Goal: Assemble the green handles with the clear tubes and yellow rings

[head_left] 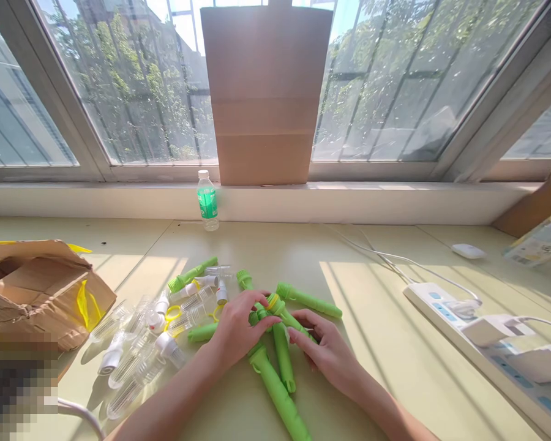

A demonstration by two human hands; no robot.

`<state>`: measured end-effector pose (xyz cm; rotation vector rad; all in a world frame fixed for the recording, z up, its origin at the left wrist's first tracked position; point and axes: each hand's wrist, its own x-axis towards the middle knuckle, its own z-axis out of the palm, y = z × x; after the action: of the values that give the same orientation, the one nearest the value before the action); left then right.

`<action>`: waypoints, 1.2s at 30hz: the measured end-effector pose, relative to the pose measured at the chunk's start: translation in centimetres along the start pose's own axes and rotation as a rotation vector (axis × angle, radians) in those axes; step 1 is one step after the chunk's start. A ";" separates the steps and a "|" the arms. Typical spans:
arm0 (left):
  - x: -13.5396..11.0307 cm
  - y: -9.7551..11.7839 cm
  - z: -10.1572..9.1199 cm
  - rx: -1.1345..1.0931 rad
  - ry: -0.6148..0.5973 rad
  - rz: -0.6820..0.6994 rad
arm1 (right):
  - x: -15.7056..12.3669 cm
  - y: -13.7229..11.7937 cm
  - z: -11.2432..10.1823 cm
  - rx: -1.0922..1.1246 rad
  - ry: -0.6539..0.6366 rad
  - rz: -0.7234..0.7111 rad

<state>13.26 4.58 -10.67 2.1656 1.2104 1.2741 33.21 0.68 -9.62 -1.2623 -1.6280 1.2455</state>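
R hand point(321, 343): fingers curled nearly closed round a slim green ribbed plastic tube w/ yellow ring at its threaded end point(296, 323). Tube sits ctr of near half of table, slanting from far-left to near-right, ringed end twd L hand.

L hand point(243, 321): thumb & index bent, small gap btwn tips, right by the threaded ends; other fingers hidden, can't tell if it grips or only touches.

Under/around hands: more green tubes. One long green tube point(280, 392) runs to near edge of view; short green tube point(282, 358) just R of it; another green tube point(312, 300) lies far-right of hands.

L of hands: loose heap of clear ribbed plastic tubes point(131, 392), some w/ white caps point(112, 358), plus yellow plastic rings point(172, 313) among them.

Far left: open brown cardboard box point(96, 294) w/ yellow strip. Far side, L of ctr: clear bottle w/ green label point(208, 202), upright. Right: long white power strip point(434, 309), white plugs in. All on pale yellow-green table point(266, 245).
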 end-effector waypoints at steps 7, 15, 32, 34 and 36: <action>0.1 0.2 -0.2 0.005 -0.015 -0.018 | 0.0 0.2 0.3 0.051 -0.045 0.024; 0.2 0.4 -0.3 0.002 -0.046 -0.069 | -0.1 0.0 0.3 0.040 -0.079 0.011; 0.1 0.9 -0.4 -0.037 -0.057 -0.096 | 0.0 -0.3 -0.3 0.097 -0.063 0.114; 0.0 0.9 -0.4 -0.045 -0.053 -0.099 | -0.1 -0.5 -0.3 0.089 -0.053 0.116; 0.0 0.9 -0.3 -0.047 -0.050 -0.100 | -0.1 -0.6 -0.2 0.084 -0.055 0.106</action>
<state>13.42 4.06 -9.90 2.0644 1.2401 1.1884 33.29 0.64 -8.96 -1.2859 -1.5471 1.4099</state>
